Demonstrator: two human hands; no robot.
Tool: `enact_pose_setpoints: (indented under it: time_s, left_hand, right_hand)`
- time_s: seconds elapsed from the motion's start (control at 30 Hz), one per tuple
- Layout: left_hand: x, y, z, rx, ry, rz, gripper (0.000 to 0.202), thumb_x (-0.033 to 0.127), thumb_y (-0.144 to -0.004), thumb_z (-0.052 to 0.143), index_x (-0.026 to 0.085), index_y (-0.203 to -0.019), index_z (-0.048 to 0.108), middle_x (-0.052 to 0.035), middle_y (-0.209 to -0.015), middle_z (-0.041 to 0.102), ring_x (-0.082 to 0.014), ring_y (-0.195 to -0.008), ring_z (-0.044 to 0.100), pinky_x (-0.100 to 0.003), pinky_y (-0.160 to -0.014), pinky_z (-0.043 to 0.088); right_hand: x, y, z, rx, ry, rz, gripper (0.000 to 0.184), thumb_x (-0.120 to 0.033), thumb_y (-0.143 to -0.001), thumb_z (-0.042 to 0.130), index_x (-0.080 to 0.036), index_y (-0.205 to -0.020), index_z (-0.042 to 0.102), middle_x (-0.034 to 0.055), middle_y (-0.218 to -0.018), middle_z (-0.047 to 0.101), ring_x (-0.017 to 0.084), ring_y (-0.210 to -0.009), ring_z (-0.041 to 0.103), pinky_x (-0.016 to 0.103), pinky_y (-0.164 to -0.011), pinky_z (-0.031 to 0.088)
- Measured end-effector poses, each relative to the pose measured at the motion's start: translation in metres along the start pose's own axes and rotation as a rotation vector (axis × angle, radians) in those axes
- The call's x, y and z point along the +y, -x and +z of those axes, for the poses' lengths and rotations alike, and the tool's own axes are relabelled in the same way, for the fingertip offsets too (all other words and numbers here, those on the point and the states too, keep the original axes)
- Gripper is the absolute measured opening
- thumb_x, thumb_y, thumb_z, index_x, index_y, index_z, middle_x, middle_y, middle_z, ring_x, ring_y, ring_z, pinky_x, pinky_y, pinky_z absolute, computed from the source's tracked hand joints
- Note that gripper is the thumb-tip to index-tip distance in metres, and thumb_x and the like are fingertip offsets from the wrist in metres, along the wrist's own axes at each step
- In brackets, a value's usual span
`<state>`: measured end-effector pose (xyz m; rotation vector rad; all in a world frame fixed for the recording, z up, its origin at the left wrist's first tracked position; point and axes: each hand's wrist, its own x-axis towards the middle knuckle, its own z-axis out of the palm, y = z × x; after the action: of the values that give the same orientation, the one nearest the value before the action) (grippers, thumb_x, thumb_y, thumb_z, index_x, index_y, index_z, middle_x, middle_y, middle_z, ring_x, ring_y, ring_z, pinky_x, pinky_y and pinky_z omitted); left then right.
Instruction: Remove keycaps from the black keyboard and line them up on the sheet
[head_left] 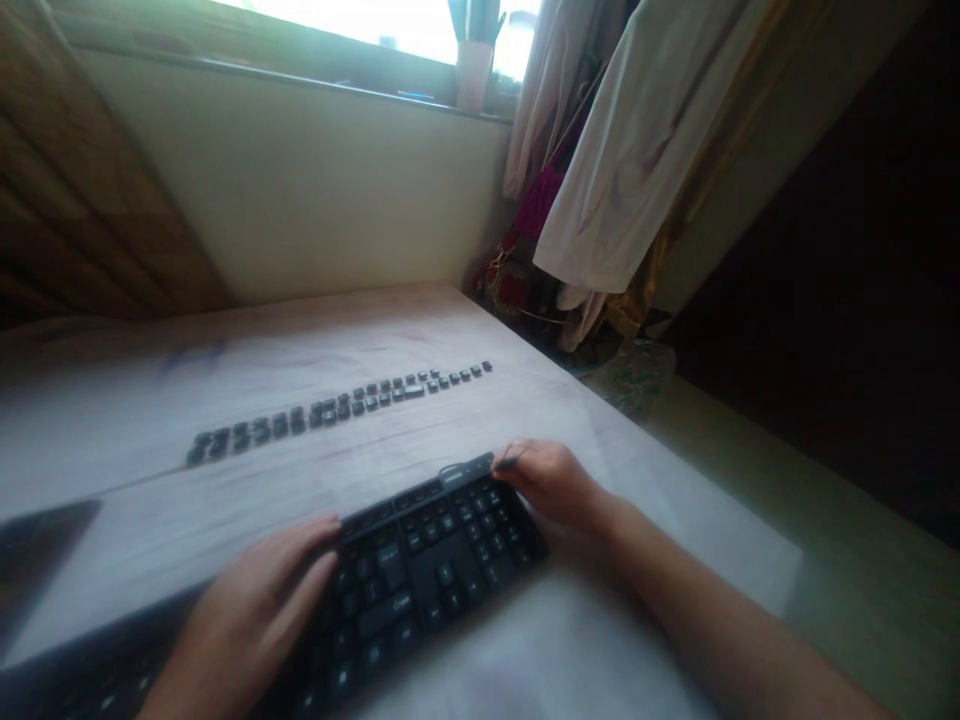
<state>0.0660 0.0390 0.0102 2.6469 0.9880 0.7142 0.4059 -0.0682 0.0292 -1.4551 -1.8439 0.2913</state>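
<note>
A black computer keyboard (439, 560) lies slanted on the pale cloth, its number pad toward the right. My left hand (251, 600) lies across it, fingers at the far edge and thumb over the keys, closed on it. At the far right corner, my right hand (551, 480) is closed in a pinch. A small dark thing (508, 463) shows at its fingertips, too blurred to name. Beyond the keyboard, several loose black keycaps (328, 416) stand in two long rows. My left hand hides part of the keyboard.
The cloth-covered surface (637, 480) drops off along its right edge. A dark flat object (45, 560) lies at the left. Behind are a wall (315, 190), a window sill with a potted plant (474, 75), and hanging clothes (615, 170). A brown curtain (90, 190) hangs at left.
</note>
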Motion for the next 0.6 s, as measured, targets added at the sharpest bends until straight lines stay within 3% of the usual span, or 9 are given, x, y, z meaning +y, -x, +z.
enact_pose_setpoints:
  time_s: [0.07,0.17,0.23,0.47,0.6]
  left_hand:
    - [0.001,0.000,0.000,-0.002,0.004,0.003,0.035,0.052,-0.085,0.050,0.031,-0.105,0.069,0.0022,-0.105,0.075,-0.0209,-0.093,0.071,-0.029,-0.081,0.059]
    - [0.002,0.000,0.001,-0.005,0.009,0.005,0.035,0.052,-0.085,0.050,0.030,-0.105,0.069,0.0014,-0.106,0.074,-0.0214,-0.094,0.071,-0.030,-0.083,0.058]
    - [0.001,0.000,0.002,-0.003,0.002,-0.003,0.035,0.052,-0.085,0.050,0.030,-0.106,0.069,0.0011,-0.107,0.074,-0.0218,-0.095,0.071,-0.031,-0.084,0.058]
    - [0.000,0.002,0.003,-0.013,-0.006,-0.021,0.035,0.051,-0.086,0.050,0.030,-0.105,0.070,0.0003,-0.108,0.074,-0.0221,-0.096,0.070,-0.032,-0.084,0.058]
    - [0.002,0.002,0.002,-0.009,-0.010,-0.020,0.034,0.050,-0.086,0.049,0.029,-0.104,0.069,0.0003,-0.107,0.074,-0.0222,-0.096,0.070,-0.033,-0.084,0.058]
  right_hand:
    - [-0.003,0.000,-0.004,0.085,-0.089,0.035,0.020,-0.033,-0.089,0.055,-0.018,-0.079,0.063,0.0048,-0.072,0.067,0.016,-0.067,0.062,0.029,-0.065,0.051]
    - [-0.009,-0.004,-0.011,0.337,-0.315,0.193,0.024,-0.041,-0.088,0.056,-0.018,-0.081,0.062,0.0019,-0.066,0.065,0.013,-0.057,0.060,0.027,-0.056,0.052]
    - [-0.013,-0.008,-0.013,0.389,-0.429,0.256,0.027,-0.045,-0.084,0.060,-0.018,-0.080,0.061,0.0006,-0.063,0.064,0.012,-0.053,0.059,0.026,-0.053,0.051]
    - [-0.017,-0.016,0.005,0.194,-0.452,0.346,0.028,-0.044,-0.081,0.062,-0.017,-0.075,0.061,0.0000,-0.061,0.061,0.013,-0.056,0.058,0.027,-0.055,0.049]
    - [-0.020,-0.022,0.003,0.094,-0.364,0.390,0.025,-0.040,-0.082,0.060,-0.016,-0.082,0.063,0.0015,-0.069,0.063,0.014,-0.062,0.058,0.028,-0.060,0.048]
